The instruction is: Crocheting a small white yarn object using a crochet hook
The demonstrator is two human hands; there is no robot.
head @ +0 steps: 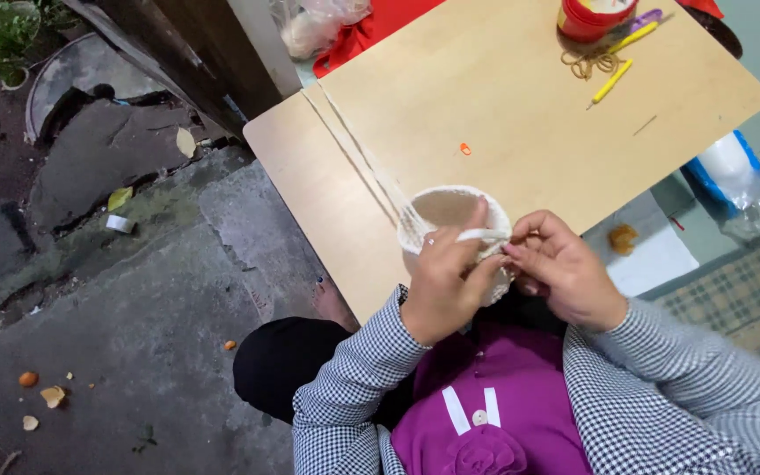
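A small round cream crocheted basket (433,202) rests at the near edge of a light wooden table (503,97). My left hand (446,281) grips its rim, thumb up along the edge, with a thick cream cord across the fingers. My right hand (565,268) pinches the cord at the rim beside the left fingers. Strands of cream cord (354,145) run from the basket diagonally up across the table. My sleeves are black-and-white check over a purple top.
A red round tin (591,16), yellow crochet hooks (613,81), a purple-handled tool and tan thread lie at the table's far right. A small orange marker (465,149) sits mid-table. Cracked concrete ground with scraps lies left; a plastic bag (732,171) lies right.
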